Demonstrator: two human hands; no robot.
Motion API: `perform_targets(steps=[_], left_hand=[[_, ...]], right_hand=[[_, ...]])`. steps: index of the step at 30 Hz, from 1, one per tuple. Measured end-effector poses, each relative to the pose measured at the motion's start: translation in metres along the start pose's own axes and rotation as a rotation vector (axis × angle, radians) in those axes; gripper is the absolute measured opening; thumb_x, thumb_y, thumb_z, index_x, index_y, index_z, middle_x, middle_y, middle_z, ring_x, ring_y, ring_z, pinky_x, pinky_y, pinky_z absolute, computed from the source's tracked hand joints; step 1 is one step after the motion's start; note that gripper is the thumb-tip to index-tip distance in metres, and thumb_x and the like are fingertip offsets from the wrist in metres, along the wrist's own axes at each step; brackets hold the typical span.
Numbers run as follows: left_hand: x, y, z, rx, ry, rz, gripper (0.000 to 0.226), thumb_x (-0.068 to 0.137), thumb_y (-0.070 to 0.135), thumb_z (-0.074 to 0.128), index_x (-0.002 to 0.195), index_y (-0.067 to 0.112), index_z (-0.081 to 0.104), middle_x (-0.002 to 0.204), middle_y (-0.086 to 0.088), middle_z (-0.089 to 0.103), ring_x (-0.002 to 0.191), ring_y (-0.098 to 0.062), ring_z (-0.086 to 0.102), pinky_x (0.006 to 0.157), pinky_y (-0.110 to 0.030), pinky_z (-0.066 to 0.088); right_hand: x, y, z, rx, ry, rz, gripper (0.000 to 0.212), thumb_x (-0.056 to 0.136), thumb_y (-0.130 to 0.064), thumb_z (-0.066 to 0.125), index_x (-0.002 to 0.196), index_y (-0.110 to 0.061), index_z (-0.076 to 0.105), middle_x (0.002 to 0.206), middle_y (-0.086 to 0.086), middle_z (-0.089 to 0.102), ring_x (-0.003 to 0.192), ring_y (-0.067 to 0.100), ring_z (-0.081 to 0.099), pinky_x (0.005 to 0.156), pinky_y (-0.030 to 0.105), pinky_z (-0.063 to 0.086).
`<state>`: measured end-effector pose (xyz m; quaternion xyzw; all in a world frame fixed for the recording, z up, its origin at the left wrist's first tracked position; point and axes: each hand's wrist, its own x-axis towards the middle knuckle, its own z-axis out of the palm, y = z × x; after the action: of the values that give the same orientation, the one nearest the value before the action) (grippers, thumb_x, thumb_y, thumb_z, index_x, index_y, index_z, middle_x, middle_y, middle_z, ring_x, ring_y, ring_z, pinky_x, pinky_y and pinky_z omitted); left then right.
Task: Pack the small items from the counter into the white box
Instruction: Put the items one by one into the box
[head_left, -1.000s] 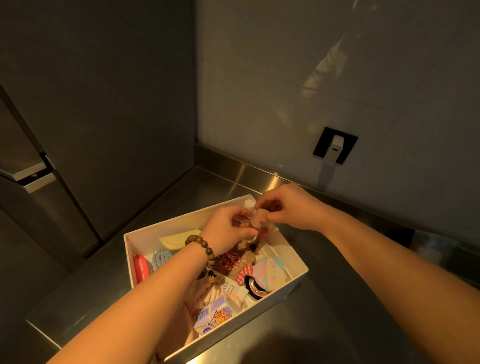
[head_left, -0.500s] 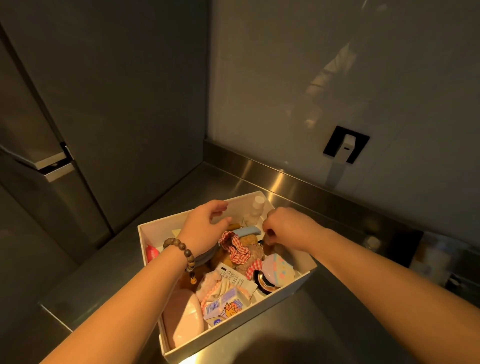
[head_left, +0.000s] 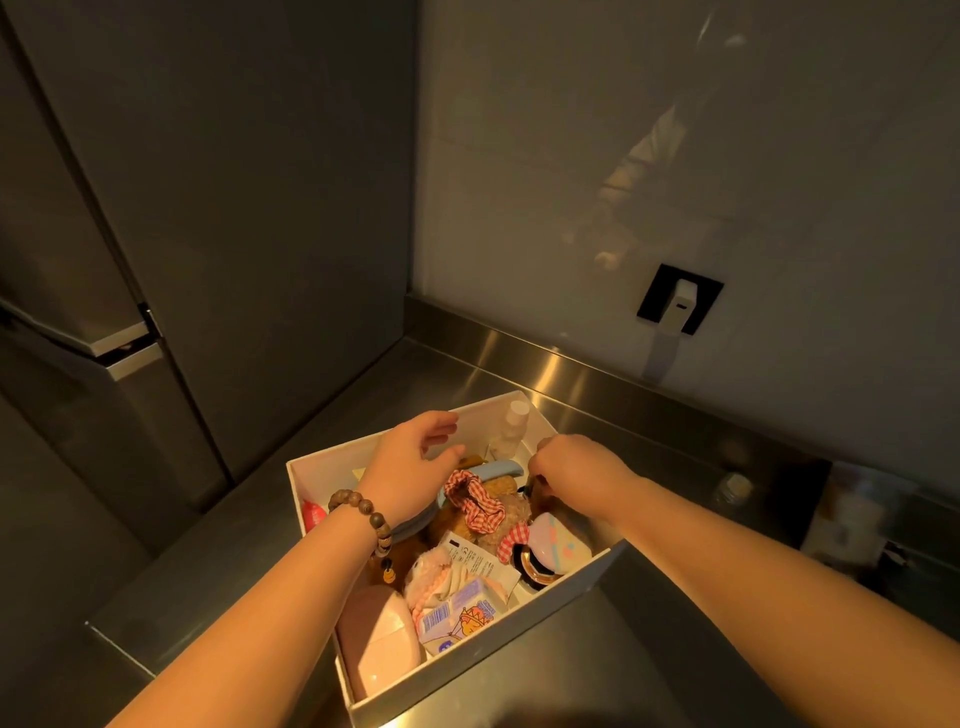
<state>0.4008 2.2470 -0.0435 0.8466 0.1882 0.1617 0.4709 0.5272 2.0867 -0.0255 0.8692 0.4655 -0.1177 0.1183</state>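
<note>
The white box (head_left: 566, 584) sits on the steel counter, filled with several small items: a red checked scrunchie (head_left: 475, 501), a pale blue hairband (head_left: 498, 467), a pink oval case (head_left: 376, 642), a printed packet (head_left: 462, 616), a pastel compact (head_left: 558, 545) and a small white bottle (head_left: 511, 428) at the far corner. My left hand (head_left: 410, 467), with a bead bracelet on the wrist, hovers over the box's far left with fingers relaxed. My right hand (head_left: 574, 470) is curled and reaches down into the far right of the box; what its fingertips touch is hidden.
The steel counter (head_left: 597, 675) ends in a raised back edge under the tiled wall. A dark cabinet panel (head_left: 249, 208) stands to the left. A black wall socket with a white plug (head_left: 678, 299) sits on the wall. Blurred bottles (head_left: 852, 509) stand at the right.
Both hands, first together pinching a small item above the box's far edge, have parted. The left hand opened over the box and the right dropped into it. The view shifted slightly.
</note>
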Motion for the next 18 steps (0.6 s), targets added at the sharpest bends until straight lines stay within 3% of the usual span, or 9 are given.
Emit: perform_targets(steps=[4,7,9,12,18], left_hand=[[-0.004,0.0,0.002,0.018,-0.023,0.009,0.042,0.089,0.023,0.058,0.13,0.02,0.05,0.125,0.004,0.057,0.113,-0.008,0.052,0.094,-0.022,0.041],[-0.003,0.002,0.005,0.025,-0.029,0.014,0.042,0.089,0.025,0.059,0.129,0.022,0.049,0.126,0.005,0.056,0.112,-0.006,0.051,0.093,-0.021,0.04],[0.001,0.006,0.01,0.025,-0.037,0.02,0.043,0.088,0.027,0.059,0.129,0.023,0.049,0.126,0.006,0.056,0.111,-0.004,0.051,0.093,-0.021,0.04],[0.006,0.02,0.023,0.058,-0.044,0.072,0.044,0.088,0.032,0.058,0.13,0.025,0.049,0.126,0.007,0.056,0.11,-0.004,0.05,0.091,-0.02,0.038],[0.007,0.063,0.068,0.163,-0.1,0.188,0.047,0.089,0.04,0.054,0.133,0.026,0.047,0.13,0.001,0.055,0.116,-0.014,0.051,0.092,-0.024,0.038]], right_hand=[[-0.003,0.001,-0.004,0.114,0.029,0.073,0.028,0.087,-0.019,0.064,0.115,-0.013,0.065,0.104,0.008,0.065,0.09,0.023,0.064,0.087,0.032,0.054],[-0.015,0.009,-0.015,0.542,0.157,0.17,0.028,0.091,-0.016,0.059,0.117,-0.009,0.064,0.107,0.014,0.065,0.084,0.019,0.064,0.078,0.019,0.051],[-0.028,0.016,-0.02,0.77,0.279,0.147,0.036,0.088,-0.017,0.064,0.123,-0.011,0.062,0.117,0.011,0.063,0.095,0.016,0.062,0.083,0.021,0.051],[-0.046,0.028,-0.013,0.867,0.353,0.179,0.05,0.085,-0.024,0.069,0.132,-0.025,0.054,0.134,-0.003,0.054,0.122,0.016,0.05,0.099,0.035,0.046],[-0.083,0.066,0.033,0.946,0.447,0.267,0.047,0.089,-0.027,0.064,0.135,-0.026,0.051,0.136,-0.003,0.053,0.123,0.012,0.049,0.097,0.023,0.041]])
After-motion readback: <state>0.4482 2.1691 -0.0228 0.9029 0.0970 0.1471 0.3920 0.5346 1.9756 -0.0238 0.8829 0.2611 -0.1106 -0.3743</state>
